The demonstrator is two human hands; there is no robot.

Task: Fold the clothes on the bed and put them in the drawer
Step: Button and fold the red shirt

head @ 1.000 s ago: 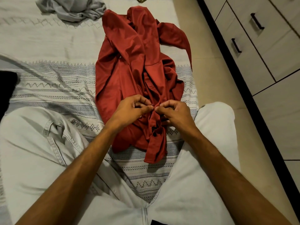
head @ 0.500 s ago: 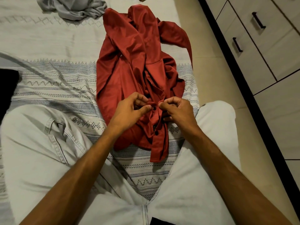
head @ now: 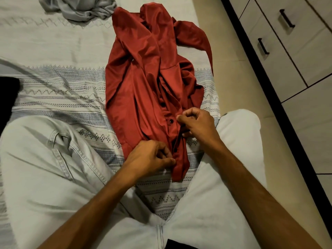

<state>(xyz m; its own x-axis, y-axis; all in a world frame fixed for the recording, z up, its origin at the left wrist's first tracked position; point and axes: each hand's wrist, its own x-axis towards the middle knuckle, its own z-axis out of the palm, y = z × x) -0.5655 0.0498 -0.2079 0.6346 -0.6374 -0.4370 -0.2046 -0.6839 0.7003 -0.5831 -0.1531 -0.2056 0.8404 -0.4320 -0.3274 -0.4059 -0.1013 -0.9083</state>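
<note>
A red button-up shirt (head: 136, 83) lies crumpled lengthwise on the patterned bed cover (head: 59, 92), its dark buttons showing along the front placket. My left hand (head: 149, 157) pinches the placket near the shirt's lower hem. Higher up, my right hand (head: 195, 123) pinches the placket edge beside a fastened button. A grey garment (head: 79, 8) lies bunched at the far end of the bed. The drawer unit (head: 287, 42) with dark handles stands at the right, its drawers closed.
My legs in light jeans (head: 45, 159) spread on the bed either side of the shirt. A dark object (head: 7, 97) sits at the left edge. A strip of beige floor (head: 242, 97) runs between the bed and the drawers.
My left hand has moved down the placket toward the hem. My right hand has shifted slightly right and stays at the placket. The button they were working on now looks fastened.
</note>
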